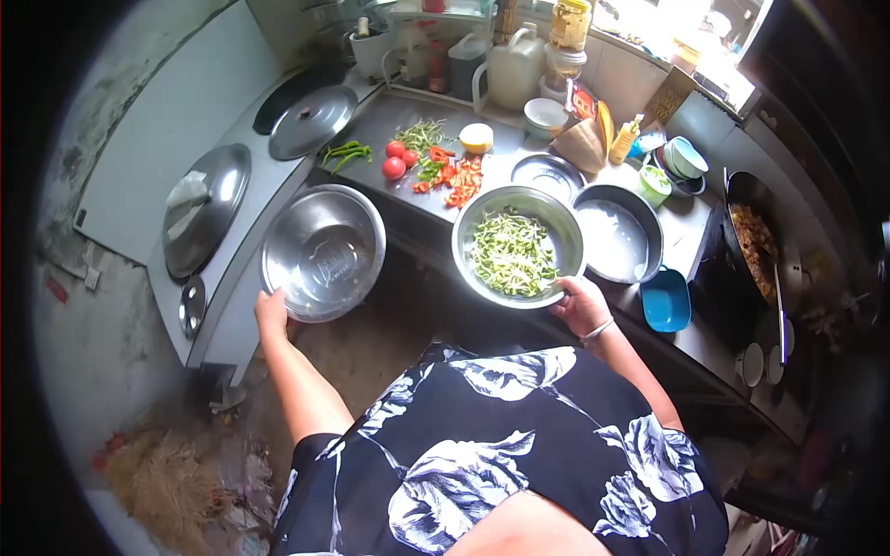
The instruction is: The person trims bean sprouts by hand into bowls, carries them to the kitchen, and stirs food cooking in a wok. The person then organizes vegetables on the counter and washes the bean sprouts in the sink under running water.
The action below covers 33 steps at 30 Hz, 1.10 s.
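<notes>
My left hand grips the near rim of a shiny metal basin, which is tilted, with a little clear liquid or shine at its bottom. On the right, my right hand is closed on the rim of a metal bowl of green sprouts. Just right of that bowl stands a metal pan with whitish liquid inside. Beyond both vessels, chopped red pepper, tomatoes, green peppers and a pale yellow round item lie on the counter.
A blue plastic container sits at the counter's front edge. Farther right is a wok with food and a ladle. Metal lids rest on the left ledge. Bottles, a white jug and bowls line the back.
</notes>
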{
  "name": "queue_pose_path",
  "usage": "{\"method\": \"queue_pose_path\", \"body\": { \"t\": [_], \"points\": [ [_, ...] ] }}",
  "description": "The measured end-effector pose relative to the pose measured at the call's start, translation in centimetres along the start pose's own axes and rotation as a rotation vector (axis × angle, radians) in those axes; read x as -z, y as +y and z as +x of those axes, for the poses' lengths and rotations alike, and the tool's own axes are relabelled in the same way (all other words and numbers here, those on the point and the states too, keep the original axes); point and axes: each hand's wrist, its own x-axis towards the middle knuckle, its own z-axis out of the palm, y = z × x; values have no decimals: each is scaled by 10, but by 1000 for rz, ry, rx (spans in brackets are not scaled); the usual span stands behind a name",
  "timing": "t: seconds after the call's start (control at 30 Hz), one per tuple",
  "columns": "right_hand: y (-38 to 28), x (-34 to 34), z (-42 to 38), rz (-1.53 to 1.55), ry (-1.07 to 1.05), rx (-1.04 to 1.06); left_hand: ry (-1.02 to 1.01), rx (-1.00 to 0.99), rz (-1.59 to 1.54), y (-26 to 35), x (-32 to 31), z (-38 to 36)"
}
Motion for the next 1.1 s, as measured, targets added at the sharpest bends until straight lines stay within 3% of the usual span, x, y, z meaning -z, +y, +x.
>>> {"method": "queue_pose_path", "body": {
  "t": [0.1,0.23,0.27,0.53,0.9,1.0,1.1],
  "points": [
    [2,-7,23,32,28,-6,-14,-42,14,11,-29,60],
    [4,-19,59,-21,61,19,-91,33,-83,93,-68,103],
    [6,-30,65,-18,171,21,-112,39,-87,98,-85,131],
    [11,-69,121,19,377,26,-193,108,-136,182,-208,266],
    [14,-103,133,69,537,56,-302,271,-222,193,-312,299],
    [21,-100,134,81,627,83,-339,372,-200,166,-351,330],
    [25,-95,134,100,626,103,-367,279,-278,156,-361,327]
  ]
}}
